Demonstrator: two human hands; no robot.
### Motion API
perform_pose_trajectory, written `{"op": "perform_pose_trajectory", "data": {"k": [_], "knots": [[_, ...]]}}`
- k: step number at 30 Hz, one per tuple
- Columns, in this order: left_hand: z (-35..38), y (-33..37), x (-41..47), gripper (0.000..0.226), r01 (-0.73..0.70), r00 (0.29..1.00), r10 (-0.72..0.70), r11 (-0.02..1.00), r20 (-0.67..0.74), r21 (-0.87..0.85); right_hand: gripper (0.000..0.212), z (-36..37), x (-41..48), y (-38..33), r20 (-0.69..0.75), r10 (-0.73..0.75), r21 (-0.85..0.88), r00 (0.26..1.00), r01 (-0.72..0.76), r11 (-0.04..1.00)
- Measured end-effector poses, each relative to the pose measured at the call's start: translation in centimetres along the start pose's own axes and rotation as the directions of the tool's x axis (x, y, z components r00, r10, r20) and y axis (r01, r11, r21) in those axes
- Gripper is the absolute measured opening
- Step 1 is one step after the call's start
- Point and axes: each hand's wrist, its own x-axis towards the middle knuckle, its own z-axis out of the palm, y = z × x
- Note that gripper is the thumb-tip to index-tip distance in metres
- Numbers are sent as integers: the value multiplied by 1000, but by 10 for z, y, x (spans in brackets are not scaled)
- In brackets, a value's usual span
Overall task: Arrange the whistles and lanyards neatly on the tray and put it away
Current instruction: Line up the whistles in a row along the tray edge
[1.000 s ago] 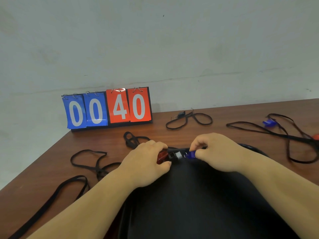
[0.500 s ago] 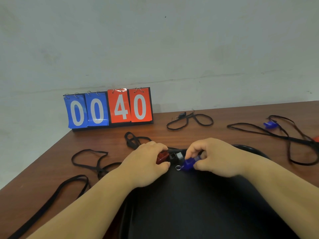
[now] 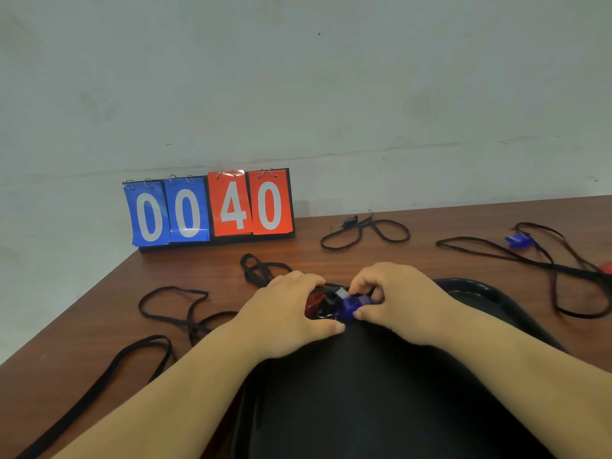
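Right hand (image 3: 394, 299) pinches the blue whistle (image 3: 351, 306), left hand (image 3: 291, 313) closed on the red whistle (image 3: 315, 299), at the black tray (image 3: 480, 289) edge; likely light, hard, slick plastic, best gripped across the body.

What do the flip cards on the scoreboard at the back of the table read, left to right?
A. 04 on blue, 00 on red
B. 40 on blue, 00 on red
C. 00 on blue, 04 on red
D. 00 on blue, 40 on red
D: the scoreboard shows two blue cards reading 0 and 0, then two red cards reading 4 and 0.
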Motion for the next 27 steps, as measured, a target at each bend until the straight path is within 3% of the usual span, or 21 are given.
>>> {"op": "perform_pose_trajectory", "data": {"k": [8, 18, 27], "knots": [[1, 3, 2, 73, 35, 999, -34, 999, -33, 20, 38, -2, 3, 2, -61, 13, -97, 998, -19, 995], [3, 4, 5, 69, 47, 999, -46, 998, -24, 34, 31, -6, 4, 7, -37, 52, -87, 998, -55, 995], [-7, 13, -3, 72, 70, 997, -71, 997, 16, 43, 31, -24, -1, 3, 84, 75, -79, 994, -68, 995]]}}
